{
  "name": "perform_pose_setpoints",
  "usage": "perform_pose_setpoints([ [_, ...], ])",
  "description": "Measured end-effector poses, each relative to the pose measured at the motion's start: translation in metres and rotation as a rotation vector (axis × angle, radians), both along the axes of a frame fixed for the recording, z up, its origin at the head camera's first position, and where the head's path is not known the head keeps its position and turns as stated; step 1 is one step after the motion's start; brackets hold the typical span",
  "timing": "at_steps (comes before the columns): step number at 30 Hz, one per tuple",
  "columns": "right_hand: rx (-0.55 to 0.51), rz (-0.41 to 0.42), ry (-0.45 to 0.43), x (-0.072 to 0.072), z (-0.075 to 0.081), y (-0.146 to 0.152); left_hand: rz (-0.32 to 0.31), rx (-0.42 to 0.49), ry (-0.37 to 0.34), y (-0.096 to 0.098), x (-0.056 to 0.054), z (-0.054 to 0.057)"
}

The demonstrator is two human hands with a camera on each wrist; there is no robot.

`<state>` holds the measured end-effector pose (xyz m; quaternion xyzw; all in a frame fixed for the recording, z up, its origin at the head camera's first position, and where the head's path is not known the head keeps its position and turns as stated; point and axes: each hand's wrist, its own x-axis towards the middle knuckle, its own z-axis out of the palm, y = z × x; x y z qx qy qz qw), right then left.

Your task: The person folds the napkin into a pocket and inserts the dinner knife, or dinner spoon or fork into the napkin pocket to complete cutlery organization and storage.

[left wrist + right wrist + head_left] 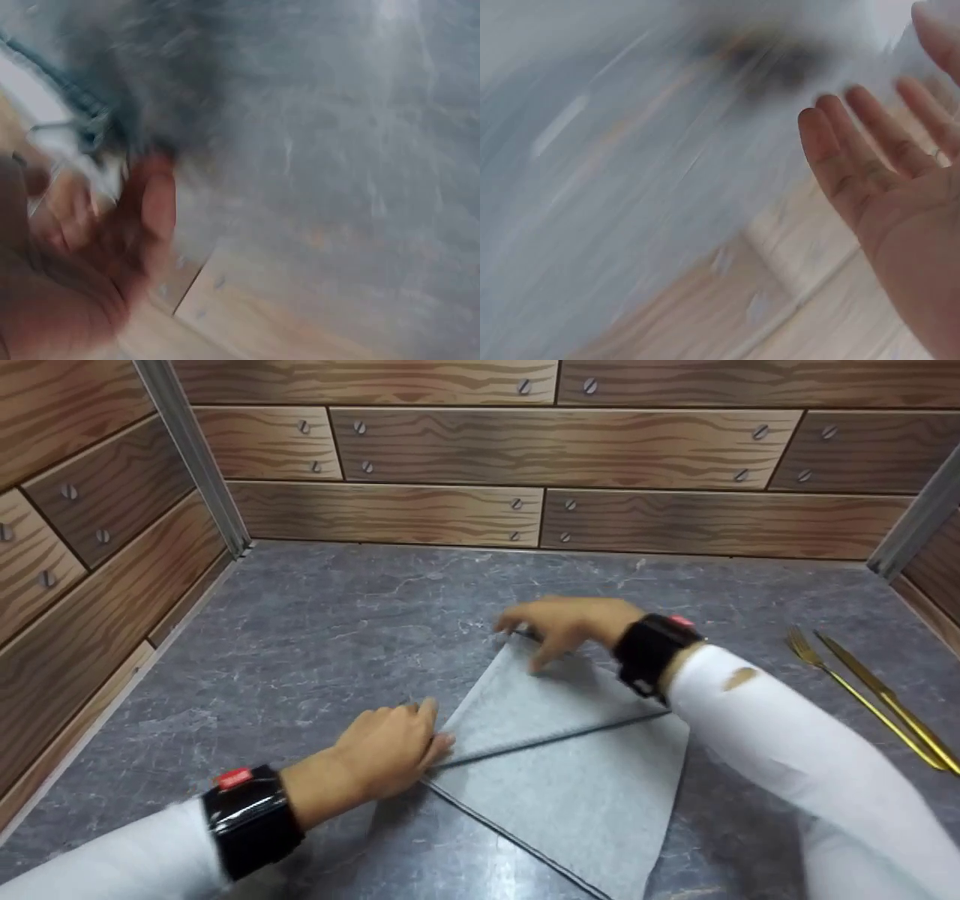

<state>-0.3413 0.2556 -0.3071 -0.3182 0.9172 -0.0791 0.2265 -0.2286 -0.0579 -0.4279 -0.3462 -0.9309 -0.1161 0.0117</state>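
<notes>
A light grey cloth (pixel 577 780) with dark edging lies folded on the table, one dark edge running across its middle. My left hand (pixel 386 750) pinches its left corner. In the left wrist view, the curled fingers of the left hand (pixel 97 247) meet the dark-edged cloth (pixel 67 90), though blur hides the exact contact. Over the far corner of the cloth is my right hand (pixel 566 626), its thumb apart from the fingers. The right wrist view shows that hand (pixel 900 187) with fingers extended and nothing in its palm.
To the right, a gold fork (pixel 855 690) and a gold knife (pixel 885 694) lie side by side on the grey marbled table (pixel 337 615). Wood-patterned walls (pixel 450 446) stand at the back and sides. Black bands (pixel 255 821) circle both wrists.
</notes>
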Motion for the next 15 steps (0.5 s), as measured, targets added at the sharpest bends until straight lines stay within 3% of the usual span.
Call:
perform_pose_setpoints([
  [2,0.048,0.034,-0.025,-0.005,-0.006,-0.020,0.093,-0.048,-0.072,0.011,-0.001,0.000],
  [3,0.071,0.041,-0.028,-0.006,-0.008,-0.026,0.127,-0.085,-0.102,0.015,-0.006,-0.008],
  [5,0.101,0.064,-0.004,-0.010,-0.009,-0.032,0.136,-0.145,-0.132,0.022,-0.008,-0.008],
  [7,0.107,0.080,0.014,-0.012,-0.007,-0.031,0.120,-0.147,-0.159,0.026,-0.011,-0.007],
  [12,0.139,0.112,0.082,-0.010,0.022,-0.016,0.142,0.020,-0.328,0.037,-0.022,-0.004],
  [15,0.175,0.102,0.141,-0.010,0.049,-0.009,0.167,0.126,-0.408,0.044,-0.043,-0.010],
])
